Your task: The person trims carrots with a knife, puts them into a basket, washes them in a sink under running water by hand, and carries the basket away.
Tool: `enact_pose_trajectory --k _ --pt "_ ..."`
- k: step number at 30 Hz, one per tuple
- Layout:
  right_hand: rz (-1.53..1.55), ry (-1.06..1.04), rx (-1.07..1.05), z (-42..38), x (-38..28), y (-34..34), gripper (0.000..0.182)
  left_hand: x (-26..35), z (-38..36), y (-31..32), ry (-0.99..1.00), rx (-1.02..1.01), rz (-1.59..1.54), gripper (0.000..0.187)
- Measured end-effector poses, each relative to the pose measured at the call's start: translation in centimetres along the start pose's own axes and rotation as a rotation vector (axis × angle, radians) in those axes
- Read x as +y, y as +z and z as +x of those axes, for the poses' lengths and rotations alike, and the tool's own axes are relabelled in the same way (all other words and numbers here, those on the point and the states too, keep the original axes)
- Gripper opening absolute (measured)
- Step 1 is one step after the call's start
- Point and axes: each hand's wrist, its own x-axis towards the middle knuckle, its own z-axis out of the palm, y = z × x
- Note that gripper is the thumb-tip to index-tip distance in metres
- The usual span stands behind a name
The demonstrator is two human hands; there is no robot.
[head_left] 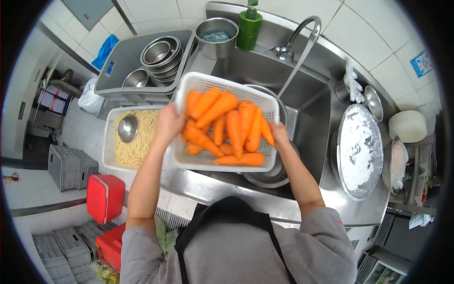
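A white plastic basket (189, 163) full of orange carrots (234, 128) is held over the left part of the steel sink (309, 128). My left hand (169, 124) grips its left side, and my right hand (280, 134) has hold of the right side. The fingers of both hands are partly hidden by the basket's rim. Beneath the basket, metal bowls (269, 180) in the sink show only in part. Water runs from the curved tap (305, 21) in a stream to the right of the basket.
Left of the sink stand a tub of noodles (137, 146) with a small steel bowl (127, 128) on them and a grey bin (182, 61) of stacked bowls. A green pump bottle (249, 28) is behind. At right lies a large bowl of white powder (360, 151).
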Motion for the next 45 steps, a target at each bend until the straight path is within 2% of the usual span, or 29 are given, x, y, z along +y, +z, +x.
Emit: enact_pose_trajectory --k 1,3,5,6,7,10,13,16,19,23,26,29,32,33,34,35,37,39,40,42,43,44,45 --pt "-0.035 -0.032 0.051 1.5 -0.1 -1.6 0.023 0.2 1.0 2.4 0.087 -0.017 0.023 0.023" --pt "-0.047 -0.078 0.130 5.1 0.5 -6.0 0.017 4.5 1.9 4.2 0.022 -0.131 0.012 0.023" --pt "-0.189 -0.179 0.167 8.9 0.4 -10.5 0.015 5.8 3.0 7.6 -0.021 -0.218 -0.020 0.024" --pt "-0.352 -0.191 0.263 9.4 -0.7 -11.4 0.015 5.9 3.6 9.6 -0.043 -0.261 -0.038 0.024" --pt "-0.517 -0.204 0.356 9.9 -1.6 -12.2 0.015 5.4 4.3 11.8 -0.074 -0.298 -0.067 0.025" --pt "-0.647 -0.234 0.468 12.0 -2.4 -13.1 0.017 3.2 6.8 18.3 -0.192 -0.443 -0.079 0.033" --pt "-0.762 -0.256 0.466 13.8 -1.7 -12.4 0.019 1.7 8.8 22.2 -0.377 -0.579 -0.091 0.036" --pt "-0.735 -0.235 0.454 15.3 0.1 -11.1 0.026 0.1 9.5 24.8 -0.492 -0.553 -0.083 0.036" --pt "-0.855 -0.248 0.423 16.7 2.6 -10.4 0.028 -2.6 9.3 27.8 -0.551 -0.533 -0.050 0.033" --pt "-0.933 -0.401 0.453 16.5 3.9 -9.5 0.025 -3.1 8.6 27.6 -0.537 -0.585 0.037 0.031" --pt "-0.937 -0.282 0.401 16.4 3.2 -9.7 0.030 -2.6 8.9 26.6 -0.527 -0.602 0.013 0.031" --pt "-0.982 -0.284 0.435 16.1 3.3 -9.6 0.029 -3.5 9.1 27.5 -0.454 -0.589 -0.023 0.033" --pt "-1.305 -0.521 0.901 14.6 2.6 -6.8 0.027 -1.9 8.6 29.3 -0.237 -0.357 -0.102 0.035" --pt "-1.238 -0.683 0.803 13.8 1.6 -5.2 0.026 2.5 8.9 26.7 -0.198 -0.412 -0.177 0.036" --pt "-1.168 -0.839 0.703 13.1 -0.2 -3.4 0.025 7.2 9.0 23.7 -0.190 -0.443 -0.427 0.034" --pt "-1.095 -0.992 0.600 13.0 -1.4 -2.2 0.024 7.1 9.4 32.0 -0.211 -0.290 -0.783 0.026" --pt "-0.191 -0.220 -0.147 15.0 -1.3 -1.5 0.025 16.0 9.3 25.4 -0.478 -0.671 -1.380 0.019" --pt "0.620 0.026 -0.089 15.6 0.8 0.3 0.033 19.6 10.0 26.6 -0.627 -0.467 -1.401 0.018" --pt "0.739 0.042 -0.095 13.9 -0.7 1.2 0.035 20.7 10.2 27.4 -0.701 -0.363 -1.408 0.018" --pt "0.978 0.077 -0.124 8.4 -5.8 3.1 0.040 21.8 11.2 29.9 -0.582 -0.384 -1.275 0.020" --pt "0.972 0.082 -0.127 7.3 -6.9 3.5 0.043 21.9 11.7 31.0 -0.526 -0.391 -1.204 0.021" --pt "0.965 0.090 -0.127 6.4 -7.7 3.6 0.045 22.1 12.0 31.7 -0.354 -0.336 -1.080 0.027" --pt "0.956 0.101 -0.123 6.0 -8.1 3.5 0.048 22.6 12.2 30.7 -0.344 -0.347 -1.046 0.030"
